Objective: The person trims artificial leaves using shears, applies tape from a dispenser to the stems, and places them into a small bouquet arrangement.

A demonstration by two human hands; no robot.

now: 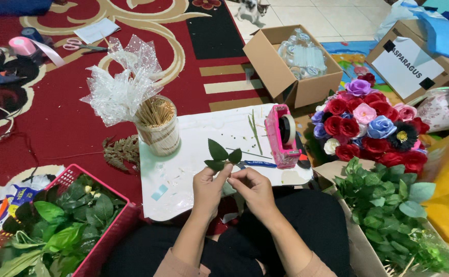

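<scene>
Both hands meet over lap: left hand (209, 185) & right hand (252, 187) pinch leaf sprig (223, 155) stem, fingers narrow. White board (193, 149) on red carpet (55, 123), tile floor (327, 15) beyond.

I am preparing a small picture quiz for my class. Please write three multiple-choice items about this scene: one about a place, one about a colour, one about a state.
1. Where does the tape dispenser stand?
A. on the white board
B. inside the cardboard box
C. in the red basket

2. What colour is the basket that holds leaves at the lower left?
A. blue
B. red-pink
C. yellow

3. How is the leaf sprig held?
A. it lies free on the carpet
B. it stands in the jar of sticks
C. both hands pinch it at its stem

Answers:
1 A, the pink dispenser sits on the board's right part.
2 B, its mesh wall is red-pink.
3 C, the left hand and the right hand meet at the stem just below the leaves.
</scene>
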